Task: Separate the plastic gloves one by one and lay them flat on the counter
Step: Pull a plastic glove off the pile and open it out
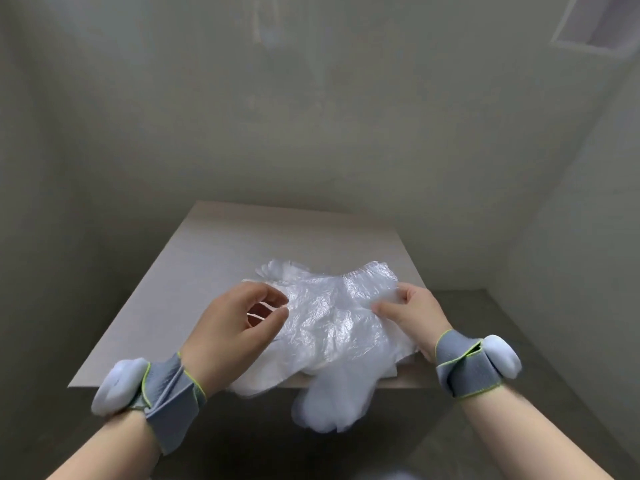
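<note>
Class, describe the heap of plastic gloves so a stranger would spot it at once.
Find the pale counter against the grey walls. On its near half, between the left hand and the right hand, lies the heap of plastic gloves: the only clear, crinkled thing, one end drooping over the front edge.

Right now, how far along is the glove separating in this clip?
Done: nothing visible; no single glove lies flat apart on the counter. In hand: the right hand pinches a fold of the glove pile; the left hand curls at its edge, grip unclear. Left: the whole pile, part overhanging the front edge.
</note>
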The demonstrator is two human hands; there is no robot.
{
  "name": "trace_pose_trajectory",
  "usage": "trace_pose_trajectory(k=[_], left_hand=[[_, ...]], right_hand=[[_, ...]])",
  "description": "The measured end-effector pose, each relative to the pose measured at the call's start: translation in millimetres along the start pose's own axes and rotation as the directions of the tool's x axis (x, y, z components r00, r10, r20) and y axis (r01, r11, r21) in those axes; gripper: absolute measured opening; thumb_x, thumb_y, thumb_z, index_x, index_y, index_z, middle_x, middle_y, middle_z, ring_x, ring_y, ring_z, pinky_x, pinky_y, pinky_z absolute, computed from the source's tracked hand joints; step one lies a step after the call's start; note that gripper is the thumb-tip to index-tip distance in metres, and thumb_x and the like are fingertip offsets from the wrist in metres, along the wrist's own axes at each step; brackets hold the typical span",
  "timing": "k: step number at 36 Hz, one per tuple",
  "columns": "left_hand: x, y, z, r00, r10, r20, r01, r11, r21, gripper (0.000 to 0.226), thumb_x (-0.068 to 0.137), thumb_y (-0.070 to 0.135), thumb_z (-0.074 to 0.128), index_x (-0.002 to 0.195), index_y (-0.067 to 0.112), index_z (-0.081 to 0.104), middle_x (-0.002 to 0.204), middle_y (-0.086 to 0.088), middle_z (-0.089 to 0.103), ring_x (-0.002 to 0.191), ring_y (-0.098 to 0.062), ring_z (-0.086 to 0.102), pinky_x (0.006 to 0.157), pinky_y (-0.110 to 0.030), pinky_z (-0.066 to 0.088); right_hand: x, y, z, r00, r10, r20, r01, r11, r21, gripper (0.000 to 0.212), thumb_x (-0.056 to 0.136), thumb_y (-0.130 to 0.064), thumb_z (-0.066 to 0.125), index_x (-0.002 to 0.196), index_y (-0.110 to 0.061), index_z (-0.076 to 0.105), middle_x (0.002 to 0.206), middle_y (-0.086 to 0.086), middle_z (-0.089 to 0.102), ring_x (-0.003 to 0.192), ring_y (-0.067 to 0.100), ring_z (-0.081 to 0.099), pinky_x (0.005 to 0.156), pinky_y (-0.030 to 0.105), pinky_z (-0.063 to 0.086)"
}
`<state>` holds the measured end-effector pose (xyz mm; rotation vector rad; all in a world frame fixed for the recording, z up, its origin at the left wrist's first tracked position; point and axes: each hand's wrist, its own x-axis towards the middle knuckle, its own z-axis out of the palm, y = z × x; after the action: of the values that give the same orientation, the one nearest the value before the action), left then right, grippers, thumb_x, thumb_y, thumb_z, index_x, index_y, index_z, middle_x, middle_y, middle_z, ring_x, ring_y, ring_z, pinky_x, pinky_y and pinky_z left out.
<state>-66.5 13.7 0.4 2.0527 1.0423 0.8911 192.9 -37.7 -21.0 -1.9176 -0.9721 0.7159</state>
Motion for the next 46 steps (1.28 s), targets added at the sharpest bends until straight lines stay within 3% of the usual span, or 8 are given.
trace_pose_trajectory(k=[4,7,9,15,26,30,38,46], left_hand=[[2,-2,6,1.0,0.03,0.009,-0.03,0.999,0.012,0.014,0.079,0.035,0.063,0.091,0.029,0.066,0.092,0.012,0.065,0.082,0.0,0.062,0.07,-0.019,0.052],[4,-5,9,0.999,0.042,0.015,-0.043,0.997,0.069,0.009,0.085,0.024,0.066,0.093,0.028,0.066,0.093,0.013,0.064,0.085,0.001,0.06,0.07,-0.016,0.05],[5,-7,10,0.999,0.046,0.005,-0.047,0.994,0.096,0.011,0.085,0.021,0.066,0.093,0.028,0.066,0.093,0.013,0.063,0.086,0.0,0.06,0.07,-0.017,0.05],[3,-10,10,0.999,0.053,0.014,-0.054,0.992,0.118,0.013,0.081,0.03,0.067,0.093,0.03,0.065,0.092,0.015,0.063,0.085,-0.001,0.06,0.072,-0.02,0.051],[13,27,45,0.99,0.136,0.042,-0.141,0.98,0.143,0.026,0.075,0.045,0.062,0.095,0.028,0.065,0.092,0.015,0.06,0.083,0.0,0.057,0.07,-0.015,0.047],[21,36,65,0.986,0.154,0.064,-0.164,0.964,0.208,0.032,0.075,0.049,0.066,0.098,0.027,0.065,0.094,0.015,0.058,0.081,-0.002,0.057,0.075,-0.025,0.05],[25,32,86,0.983,0.07,0.172,-0.132,0.915,0.382,0.06,0.074,0.059,0.067,0.124,0.028,0.055,0.112,0.008,0.052,0.1,-0.012,0.052,0.086,-0.022,0.04],[25,25,91,0.988,0.055,0.146,-0.108,0.916,0.386,0.037,0.077,0.05,0.069,0.108,0.03,0.065,0.1,0.009,0.054,0.093,-0.012,0.052,0.077,-0.021,0.037]], right_hand=[[4,-1,-1,0.998,-0.056,0.03,0.056,0.998,-0.006,0.022,0.071,-0.022,0.078,0.078,-0.024,0.057,0.079,-0.007,0.054,0.075,0.015,0.052,0.064,0.027,0.045],[6,0,1,0.995,-0.094,0.037,0.094,0.996,0.0,0.019,0.074,-0.018,0.076,0.087,-0.019,0.062,0.084,-0.004,0.062,0.079,0.017,0.057,0.069,0.026,0.046],[4,-1,2,0.996,-0.092,0.009,0.092,0.996,-0.017,0.027,0.074,-0.018,0.076,0.098,-0.014,0.065,0.091,-0.001,0.066,0.086,0.02,0.061,0.077,0.032,0.05],[-12,-3,-11,0.955,-0.233,-0.183,0.211,0.969,-0.129,0.036,0.077,-0.013,0.073,0.109,-0.023,0.058,0.097,-0.007,0.061,0.086,0.013,0.059,0.083,0.026,0.049],[-27,13,-31,0.953,-0.232,-0.195,0.222,0.972,-0.071,0.016,0.079,-0.012,0.07,0.09,-0.023,0.066,0.082,-0.007,0.067,0.07,0.011,0.059,0.063,0.008,0.045],[-32,20,-40,0.951,-0.222,-0.213,0.22,0.975,-0.036,0.016,0.079,-0.01,0.07,0.089,-0.022,0.067,0.08,-0.006,0.067,0.066,0.009,0.057,0.061,0.011,0.045],[-42,29,-51,0.952,-0.217,-0.217,0.225,0.974,0.011,0.016,0.08,-0.011,0.07,0.089,-0.024,0.066,0.079,-0.006,0.067,0.062,0.001,0.054,0.059,0.005,0.043],[-48,32,-54,0.953,-0.22,-0.21,0.229,0.973,0.021,0.016,0.08,-0.01,0.069,0.089,-0.024,0.066,0.079,-0.006,0.067,0.064,0.002,0.055,0.06,0.005,0.043]])
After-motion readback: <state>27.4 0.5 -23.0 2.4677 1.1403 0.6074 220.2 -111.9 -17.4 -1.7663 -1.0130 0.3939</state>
